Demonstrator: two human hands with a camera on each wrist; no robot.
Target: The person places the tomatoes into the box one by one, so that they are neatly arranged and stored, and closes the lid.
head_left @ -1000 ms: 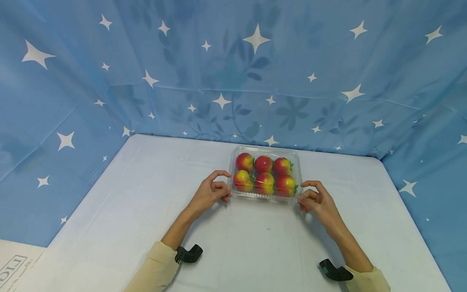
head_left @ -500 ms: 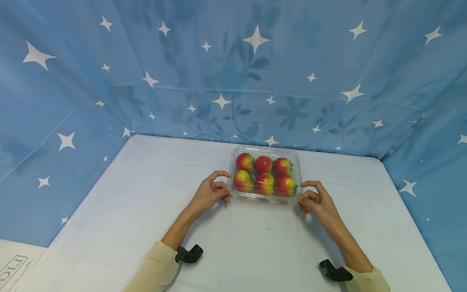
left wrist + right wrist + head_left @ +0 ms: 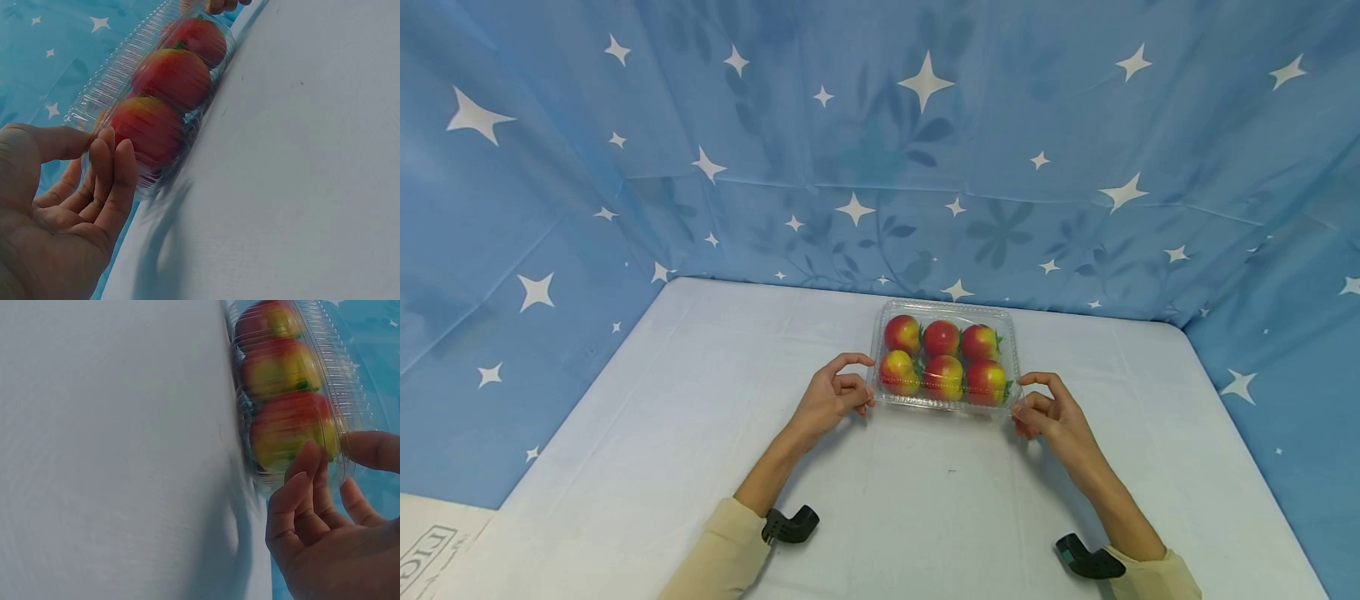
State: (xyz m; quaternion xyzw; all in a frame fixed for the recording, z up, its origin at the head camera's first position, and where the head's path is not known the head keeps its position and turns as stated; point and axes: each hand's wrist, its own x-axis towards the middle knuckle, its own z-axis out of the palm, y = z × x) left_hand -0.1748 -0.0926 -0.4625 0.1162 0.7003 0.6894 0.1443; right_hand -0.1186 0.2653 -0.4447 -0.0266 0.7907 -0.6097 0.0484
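Observation:
A clear plastic clamshell box (image 3: 955, 407) sits near the back of the white table, its lid down. Inside lie several red and yellow round fruits (image 3: 943, 377) with bits of green leaf. My left hand (image 3: 829, 400) pinches the box's near left corner between thumb and fingers. At the near right corner, my right hand (image 3: 1060, 423) grips the rim the same way. In the left wrist view the thumb presses the ridged edge, with a fruit (image 3: 149, 130) just behind the plastic. The right wrist view shows the fingertips against the wall, beside another fruit (image 3: 289, 428).
A white cloth covers the table (image 3: 910, 508). Blue star-patterned curtains (image 3: 880, 142) enclose the back and both sides, close behind the box. A printed cardboard piece (image 3: 433, 542) shows at the lower left. Black wrist devices (image 3: 790, 525) sit on both forearms.

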